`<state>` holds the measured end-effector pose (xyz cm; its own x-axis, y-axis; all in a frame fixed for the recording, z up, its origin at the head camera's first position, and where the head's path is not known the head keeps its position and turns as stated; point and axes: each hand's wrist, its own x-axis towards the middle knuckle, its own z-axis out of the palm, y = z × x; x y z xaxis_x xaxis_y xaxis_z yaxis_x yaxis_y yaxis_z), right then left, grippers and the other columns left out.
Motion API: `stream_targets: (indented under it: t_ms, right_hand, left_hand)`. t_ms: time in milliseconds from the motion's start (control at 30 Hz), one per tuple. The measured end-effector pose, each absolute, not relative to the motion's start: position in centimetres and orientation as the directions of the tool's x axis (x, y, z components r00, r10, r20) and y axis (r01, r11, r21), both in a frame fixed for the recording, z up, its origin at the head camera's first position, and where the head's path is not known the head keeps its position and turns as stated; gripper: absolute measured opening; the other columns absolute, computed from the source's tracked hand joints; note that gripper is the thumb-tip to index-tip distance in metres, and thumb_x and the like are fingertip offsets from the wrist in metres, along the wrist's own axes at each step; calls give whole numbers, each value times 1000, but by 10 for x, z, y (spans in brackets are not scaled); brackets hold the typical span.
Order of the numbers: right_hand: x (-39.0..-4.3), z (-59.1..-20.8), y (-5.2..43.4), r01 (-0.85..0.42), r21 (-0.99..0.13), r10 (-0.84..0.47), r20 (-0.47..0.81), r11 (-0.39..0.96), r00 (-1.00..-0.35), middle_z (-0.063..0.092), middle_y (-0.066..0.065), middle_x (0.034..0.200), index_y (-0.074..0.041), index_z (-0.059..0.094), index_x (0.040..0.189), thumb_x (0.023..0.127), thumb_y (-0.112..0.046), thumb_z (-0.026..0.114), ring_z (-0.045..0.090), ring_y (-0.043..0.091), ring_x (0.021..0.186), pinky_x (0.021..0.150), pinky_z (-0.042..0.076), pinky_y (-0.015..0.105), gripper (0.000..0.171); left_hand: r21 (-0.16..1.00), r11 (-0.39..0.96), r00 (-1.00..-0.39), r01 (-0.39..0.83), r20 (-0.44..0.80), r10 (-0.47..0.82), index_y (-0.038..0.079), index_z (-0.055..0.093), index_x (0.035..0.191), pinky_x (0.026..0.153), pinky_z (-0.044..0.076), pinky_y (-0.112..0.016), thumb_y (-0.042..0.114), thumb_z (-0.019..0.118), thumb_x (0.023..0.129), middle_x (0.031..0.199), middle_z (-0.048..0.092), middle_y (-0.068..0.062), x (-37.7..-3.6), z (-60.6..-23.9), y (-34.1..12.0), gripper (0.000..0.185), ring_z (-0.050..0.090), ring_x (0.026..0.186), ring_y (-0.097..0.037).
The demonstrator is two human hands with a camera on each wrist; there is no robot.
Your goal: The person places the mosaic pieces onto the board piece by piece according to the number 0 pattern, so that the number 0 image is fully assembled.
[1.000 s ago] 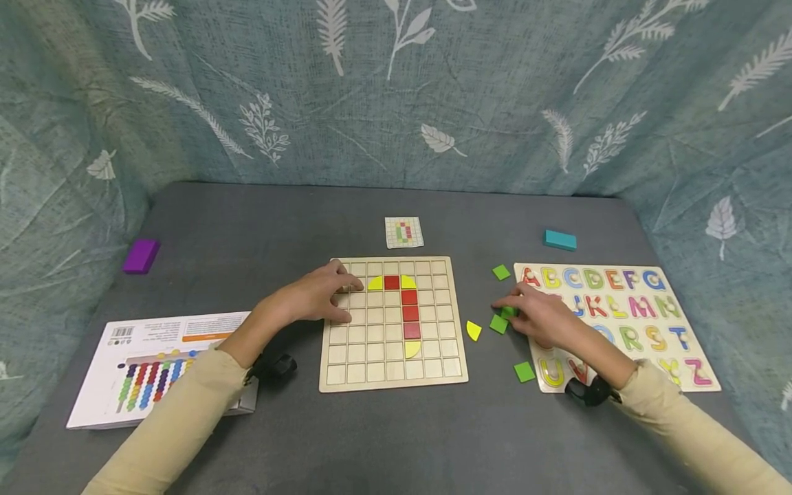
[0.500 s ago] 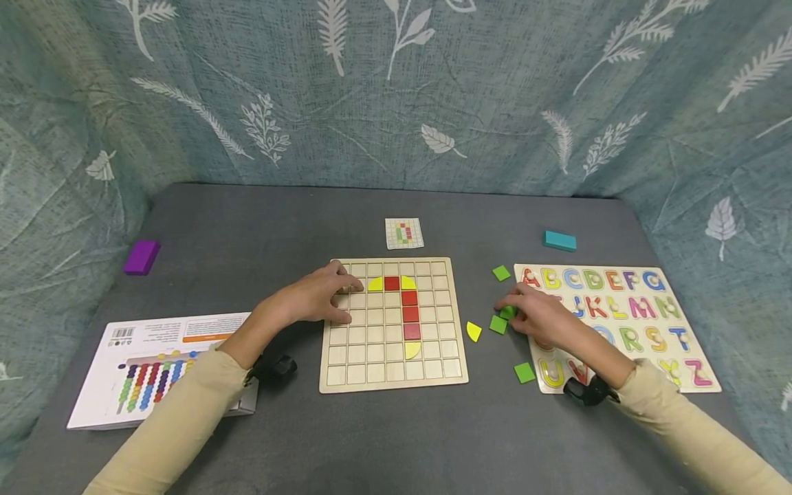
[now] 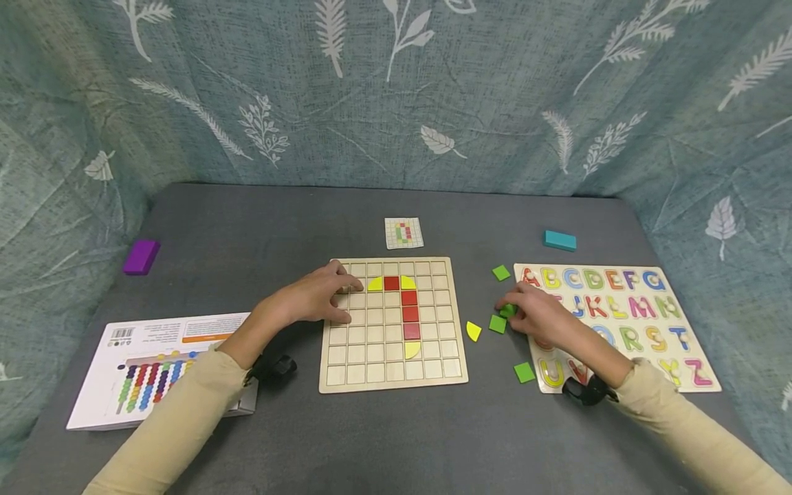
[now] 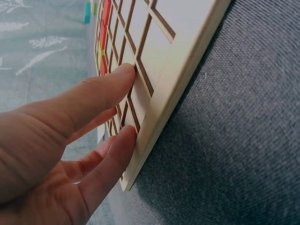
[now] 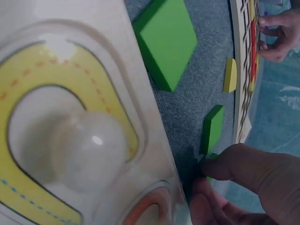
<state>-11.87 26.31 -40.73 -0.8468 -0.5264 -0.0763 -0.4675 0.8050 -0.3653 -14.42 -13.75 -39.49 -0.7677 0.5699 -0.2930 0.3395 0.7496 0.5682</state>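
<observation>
Grey worktop (image 3: 396,440), seen near to far. At 8 o'clock lies a printed box (image 3: 148,364). At centre, the left hand (image 3: 312,297), fingers straight, presses the grid board (image 3: 392,375) at its 10 o'clock corner, apparently steadying it. At 3 o'clock, the right hand (image 3: 540,316) pinches a green tile (image 3: 507,311) off the worktop beside the alphabet puzzle (image 3: 687,323). A pattern card (image 3: 403,232) lies at 12 o'clock, within sight for reference.

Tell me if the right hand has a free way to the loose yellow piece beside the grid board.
Probably yes: the right hand pinches a green tile, and only bare cloth and another green tile lie before the yellow piece.
</observation>
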Motion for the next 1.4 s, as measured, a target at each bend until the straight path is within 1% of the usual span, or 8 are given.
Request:
stream_targets:
  t_ms: [133,267,633,767,900,1100,1233,1400]
  right_hand:
    - [-120,-403,260,-482,-370,-528,-28,794,-849,58,10,94,-8,72,100,79,3,66,45,13,71,60,38,25,24]
    - [-121,-398,255,-513,-383,-551,13,768,-835,59,10,94,-8,72,100,80,2,67,47,12,72,63,40,26,23]
    - [-122,-394,247,-529,-388,-562,33,755,-827,59,9,93,-7,72,100,79,3,67,49,10,70,62,41,24,24]
    - [-122,-394,241,-531,-423,-570,42,734,-821,58,7,92,-7,72,101,80,1,68,50,8,70,62,43,23,23]
    - [-120,-394,226,-554,-458,-599,56,695,-799,58,5,94,-7,71,103,81,-2,69,51,7,71,63,44,22,22]
    - [-116,-394,188,-633,-495,-686,100,594,-721,58,5,96,-8,70,102,81,-3,69,56,8,73,63,46,20,21]
    - [-113,-399,159,-704,-513,-764,135,491,-631,59,5,96,-9,69,100,81,-2,67,61,10,75,66,48,17,21]
    - [-106,-407,127,-774,-504,-842,154,383,-517,58,4,95,-10,68,98,81,-2,66,58,10,72,66,45,14,19]
  left_hand:
    - [566,754,-767,333,-303,566,5,59,130,75,40,-30,15,77,82,115,46,-14,-145,-394,-137,53,46,87,-19]
    - [561,758,-766,331,-309,563,6,59,131,77,40,-31,16,76,83,115,46,-13,-145,-393,-137,52,46,91,-21]
    - [556,759,-770,338,-301,563,7,60,130,77,39,-31,16,77,82,113,46,-13,-145,-392,-137,51,46,93,-21]
    - [555,761,-772,337,-299,560,7,60,129,77,39,-31,16,77,82,113,46,-13,-144,-393,-137,51,46,92,-21]
    - [557,760,-770,335,-303,561,6,59,130,76,39,-30,16,77,82,113,46,-13,-145,-394,-137,52,46,90,-20]
    - [567,757,-765,324,-313,562,6,58,131,75,40,-30,16,77,83,113,45,-13,-143,-395,-138,53,46,87,-19]
    - [563,754,-767,338,-300,568,6,58,131,76,39,-30,15,76,83,112,45,-13,-144,-395,-138,52,46,85,-18]
    - [553,750,-766,363,-281,578,6,59,130,76,37,-30,16,76,83,111,44,-13,-144,-394,-137,51,44,85,-18]
